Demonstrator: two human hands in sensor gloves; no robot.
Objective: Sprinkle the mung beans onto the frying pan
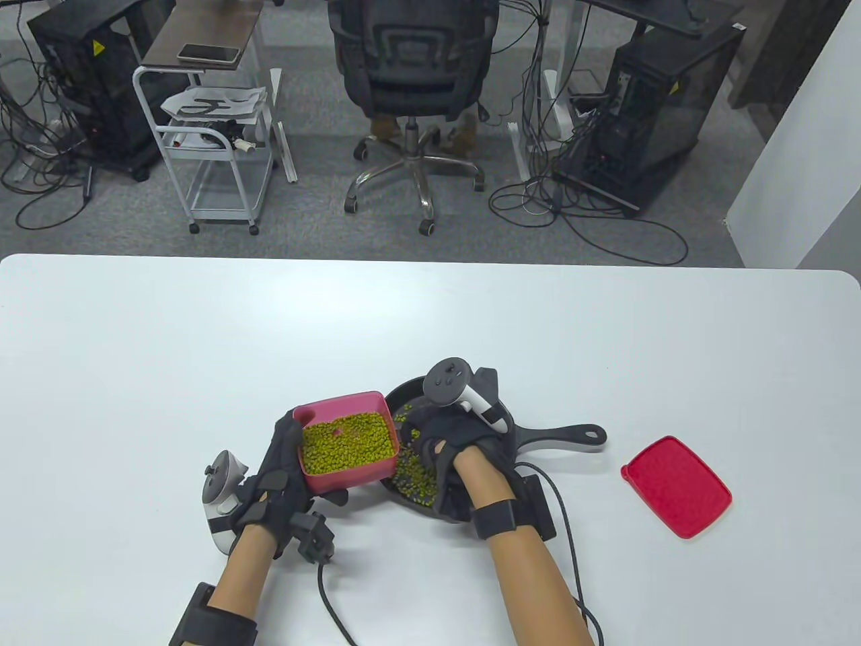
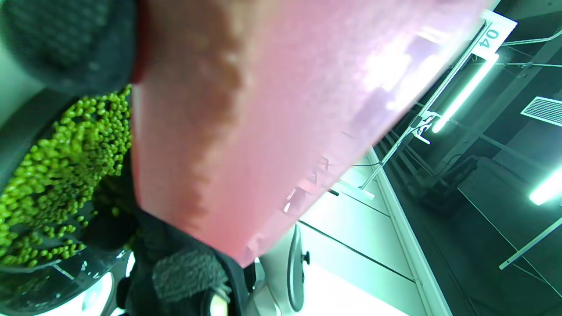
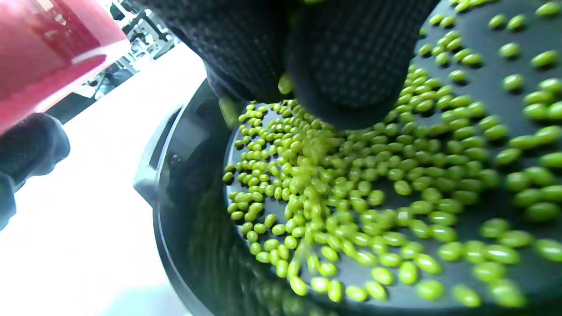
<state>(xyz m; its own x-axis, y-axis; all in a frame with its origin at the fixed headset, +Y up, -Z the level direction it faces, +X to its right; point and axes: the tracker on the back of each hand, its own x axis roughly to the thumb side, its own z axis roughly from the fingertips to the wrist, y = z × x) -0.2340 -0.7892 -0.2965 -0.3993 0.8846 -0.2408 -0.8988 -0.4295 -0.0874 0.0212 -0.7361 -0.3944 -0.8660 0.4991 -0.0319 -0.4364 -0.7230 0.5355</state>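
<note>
A black frying pan (image 1: pixel 538 436) lies near the table's front middle, handle pointing right. Green mung beans (image 1: pixel 414 474) lie scattered in it; they show close up in the right wrist view (image 3: pixel 351 197). My left hand (image 1: pixel 279 481) holds a pink tub (image 1: pixel 346 471) of mung beans (image 1: pixel 346 445) at the pan's left edge; its underside fills the left wrist view (image 2: pixel 272 109). My right hand (image 1: pixel 444 447) hovers over the pan, fingers (image 3: pixel 347 57) bunched just above the beans, with beans falling from them in a blurred stream.
A red lid (image 1: pixel 676 486) lies on the table to the right of the pan handle. A cable (image 1: pixel 565 511) runs from my right wrist toward the front edge. The white table (image 1: pixel 202 336) stretches far and left.
</note>
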